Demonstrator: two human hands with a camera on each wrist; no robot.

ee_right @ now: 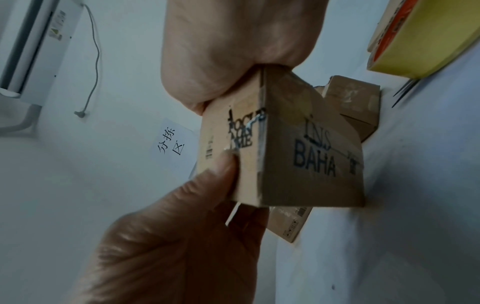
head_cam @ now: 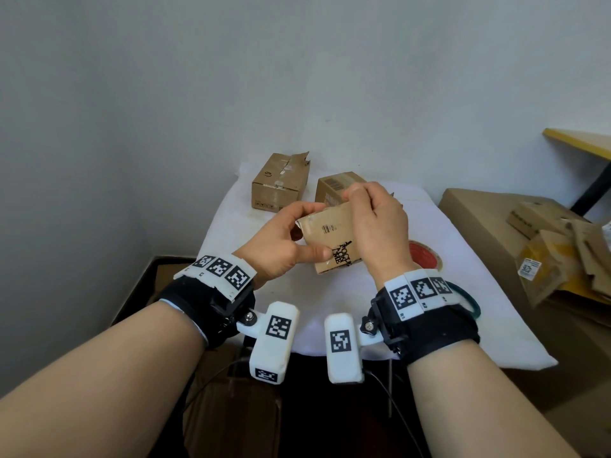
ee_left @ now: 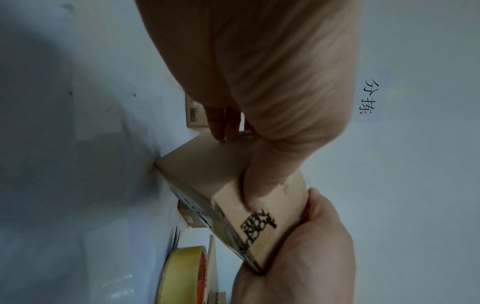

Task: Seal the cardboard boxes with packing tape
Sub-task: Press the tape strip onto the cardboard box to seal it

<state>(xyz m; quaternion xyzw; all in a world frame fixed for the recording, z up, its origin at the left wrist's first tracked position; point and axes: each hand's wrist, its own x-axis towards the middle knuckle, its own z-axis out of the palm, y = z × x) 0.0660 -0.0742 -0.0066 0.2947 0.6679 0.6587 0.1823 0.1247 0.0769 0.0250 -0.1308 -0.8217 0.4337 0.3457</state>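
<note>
From the head view, both hands are up over the middle of the table point(head_cam: 429, 328), which is covered in white cloth, with a small printed box point(head_cam: 334, 239) held between them, tilted with one lower corner down near the cloth. The left hand point(head_cam: 281, 246) grips the box's left end, thumb across the near face, fingers curled over the top edge. The right hand point(head_cam: 377, 233) curls round the right end, its fingertips pinched at the far top edge; what they pinch I cannot tell. The tape roll point(head_cam: 425, 257) lies flat just right of the box, half hidden behind the right wrist, so the right hand is much the nearer to it. Two more boxes sit towards the far edge, the left one point(head_cam: 281, 185) with a torn flap, the other point(head_cam: 337, 190) behind the hands.

The left wrist view shows the thumb point(ee_left: 262, 181) pressed on the printed face, and the roll's yellowish rim point(ee_left: 182, 275) close by.

The right wrist view shows the box's long edge point(ee_right: 261, 144) running between the two grips. I judge nothing blocks a reach for the roll.
</note>
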